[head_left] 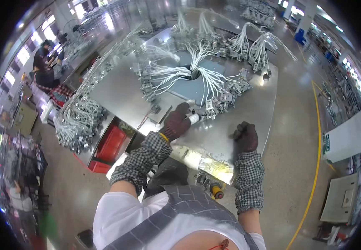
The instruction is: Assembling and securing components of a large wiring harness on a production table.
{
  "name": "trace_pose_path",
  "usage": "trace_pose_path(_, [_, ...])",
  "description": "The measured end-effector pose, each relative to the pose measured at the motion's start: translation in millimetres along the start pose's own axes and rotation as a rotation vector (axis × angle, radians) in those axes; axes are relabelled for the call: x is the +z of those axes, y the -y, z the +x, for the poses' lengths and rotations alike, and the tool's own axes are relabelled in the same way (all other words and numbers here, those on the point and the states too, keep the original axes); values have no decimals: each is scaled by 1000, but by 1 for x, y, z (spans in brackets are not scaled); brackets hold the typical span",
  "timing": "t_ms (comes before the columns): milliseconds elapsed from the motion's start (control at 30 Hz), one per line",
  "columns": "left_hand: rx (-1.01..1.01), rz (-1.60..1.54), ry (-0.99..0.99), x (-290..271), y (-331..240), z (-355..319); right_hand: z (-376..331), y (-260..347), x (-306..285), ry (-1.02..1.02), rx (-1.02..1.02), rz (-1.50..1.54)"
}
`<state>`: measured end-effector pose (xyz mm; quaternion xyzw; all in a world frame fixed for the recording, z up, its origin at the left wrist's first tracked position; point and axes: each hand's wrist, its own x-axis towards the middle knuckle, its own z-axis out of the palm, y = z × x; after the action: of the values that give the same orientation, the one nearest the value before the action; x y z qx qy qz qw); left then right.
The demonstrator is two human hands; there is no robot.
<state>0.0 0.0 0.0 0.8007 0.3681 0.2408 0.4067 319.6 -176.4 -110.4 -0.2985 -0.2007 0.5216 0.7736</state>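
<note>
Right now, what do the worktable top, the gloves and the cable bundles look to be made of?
Worktable top: bare metal sheet, seemingly steel; it mirrors the lights. Left hand and right hand: dark knit-looking gloves, matte. White cable bundles: probably plastic-sheathed wire, smooth, ending in small grey connectors.

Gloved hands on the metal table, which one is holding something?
The left hand: it grips a white tube-like piece beside the wire connectors. The right hand is a closed fist resting on the table, apparently empty.
</note>
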Motion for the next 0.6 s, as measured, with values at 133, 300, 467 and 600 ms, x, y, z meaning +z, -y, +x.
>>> trace_pose_path(133, [548,339,151,-91,-23,47,-10,50,97,-220,-174,-394])
trace_pose_path(300, [532,690,395,-184,-24,192,52,93,224,-97,-331,-812])
trace_pose_path(467, [437,1156,529,-217,11,336,221,78,291,-242,-280,-869])
trace_pose_path(600, [483,1145,629,-208,44,395,376,23,273,-255,-93,-1590])
